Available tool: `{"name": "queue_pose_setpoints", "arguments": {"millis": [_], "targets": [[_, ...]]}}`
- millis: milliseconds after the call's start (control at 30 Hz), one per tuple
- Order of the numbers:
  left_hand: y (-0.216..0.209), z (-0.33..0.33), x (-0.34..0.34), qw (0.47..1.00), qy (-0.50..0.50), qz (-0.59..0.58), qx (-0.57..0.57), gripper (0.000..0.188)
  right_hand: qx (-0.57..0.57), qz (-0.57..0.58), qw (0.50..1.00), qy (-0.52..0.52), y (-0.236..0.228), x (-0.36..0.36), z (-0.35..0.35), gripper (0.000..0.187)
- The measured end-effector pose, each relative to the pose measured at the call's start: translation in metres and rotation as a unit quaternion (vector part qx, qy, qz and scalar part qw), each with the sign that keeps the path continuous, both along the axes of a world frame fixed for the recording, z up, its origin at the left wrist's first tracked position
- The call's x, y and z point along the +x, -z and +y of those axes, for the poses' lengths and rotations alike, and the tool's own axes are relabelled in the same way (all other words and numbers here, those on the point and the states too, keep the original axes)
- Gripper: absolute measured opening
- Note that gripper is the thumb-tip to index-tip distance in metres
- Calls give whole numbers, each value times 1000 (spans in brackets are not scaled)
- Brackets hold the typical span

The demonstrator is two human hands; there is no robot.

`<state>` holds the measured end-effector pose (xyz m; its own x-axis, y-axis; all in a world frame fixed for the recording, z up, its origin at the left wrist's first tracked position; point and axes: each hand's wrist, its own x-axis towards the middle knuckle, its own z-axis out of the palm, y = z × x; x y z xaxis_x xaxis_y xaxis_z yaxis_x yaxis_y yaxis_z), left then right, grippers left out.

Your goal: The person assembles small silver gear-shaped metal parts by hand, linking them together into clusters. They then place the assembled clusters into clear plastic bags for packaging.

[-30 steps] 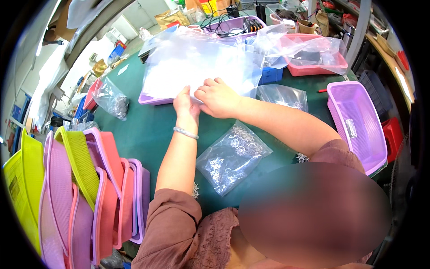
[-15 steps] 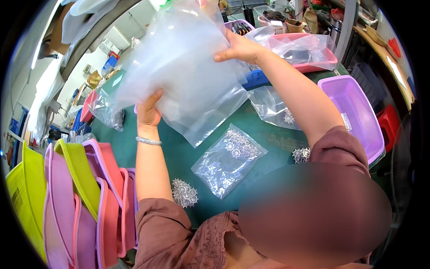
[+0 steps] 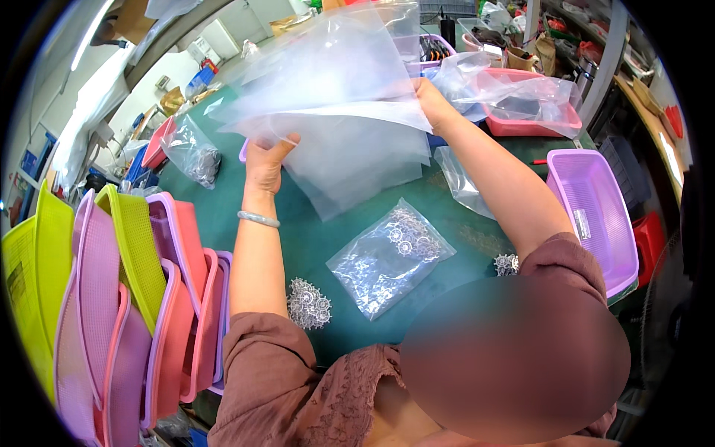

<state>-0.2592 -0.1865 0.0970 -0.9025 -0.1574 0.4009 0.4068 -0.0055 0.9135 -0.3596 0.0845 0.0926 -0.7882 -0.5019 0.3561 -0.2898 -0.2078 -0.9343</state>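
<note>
A stack of large, clear plastic bags is held up over the green table between my two hands. My left hand grips its near left edge, thumb on top. At the right edge my right hand is closed on the stack, its fingertips partly hidden. Below lies a clear bag of small silvery wheel-shaped pieces. A loose heap of such metal pieces sits beside my left forearm, and a smaller heap is next to my right upper arm.
Nested green, pink and purple plastic baskets stand at the left. A purple basket is at the right edge. Farther back are a pink basket with clear bags and a filled clear bag. Another clear bag lies under my right forearm.
The bag stack has tipped flatter, its near corner drawing back from the bag of metal pieces and its sheets fanning apart. Both hands still hold it. The whole view has shifted slightly.
</note>
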Motion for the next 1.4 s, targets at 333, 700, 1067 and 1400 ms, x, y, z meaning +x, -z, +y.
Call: {"name": "queue_pose_setpoints", "arguments": {"millis": [333,700,1067,1400], "targets": [[36,-9,6,988,31,76,127,54,21,137,990,-38,-11,24,-1,72],[48,3,1,997,8,-36,71,52,36,66,997,19,-17,11,-40,18],[-96,-88,4,993,-108,32,35,33,-20,32,996,-80,-76,-57,-61,44],[-98,-66,40,868,-452,156,-135,23,443,426,788,42,25,-67,-160,44]]}}
